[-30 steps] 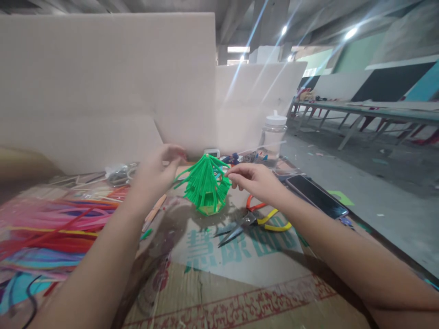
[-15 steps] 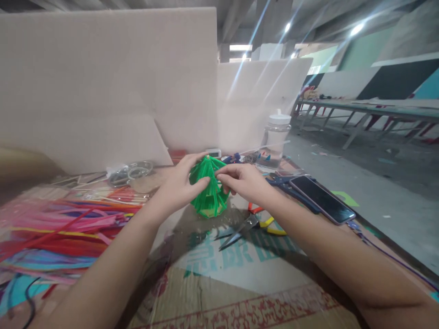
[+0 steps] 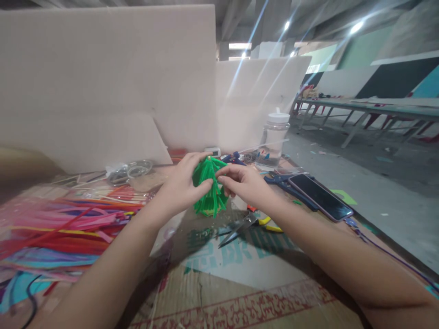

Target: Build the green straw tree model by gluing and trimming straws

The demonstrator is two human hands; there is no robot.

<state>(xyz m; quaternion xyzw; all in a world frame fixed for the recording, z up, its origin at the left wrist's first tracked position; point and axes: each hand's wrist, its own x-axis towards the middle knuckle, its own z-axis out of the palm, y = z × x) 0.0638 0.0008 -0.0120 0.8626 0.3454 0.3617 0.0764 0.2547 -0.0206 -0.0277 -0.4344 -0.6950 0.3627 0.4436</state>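
Observation:
A green cone of pipe cleaners point(image 3: 208, 183), fuzzy strands fanning down from its tip, stands on the cardboard-covered table in front of me. My left hand point(image 3: 187, 183) curves round its left side, with the thumb on the front and the fingers near the tip. On the cone's right side, my right hand point(image 3: 240, 180) pinches with thumb and index finger at one of the strands; the pinch point is small and partly hidden. Just in front of the cone lie scissors point(image 3: 236, 230) with metal blades, and yellow-handled pliers or cutters point(image 3: 270, 224) partly under my right forearm.
Loose coloured pipe cleaners point(image 3: 68, 224) cover the left side. A coil of clear tape or wire point(image 3: 139, 169) lies behind them. At the right are a phone point(image 3: 320, 196), dark-blue tool point(image 3: 288, 185) and water bottle point(image 3: 273, 141). White boards point(image 3: 109, 82) stand behind.
The green cone has turned or tilted slightly and shifted a little right within my hands. My left thumb has moved slightly right with it; my right hand keeps its pinch.

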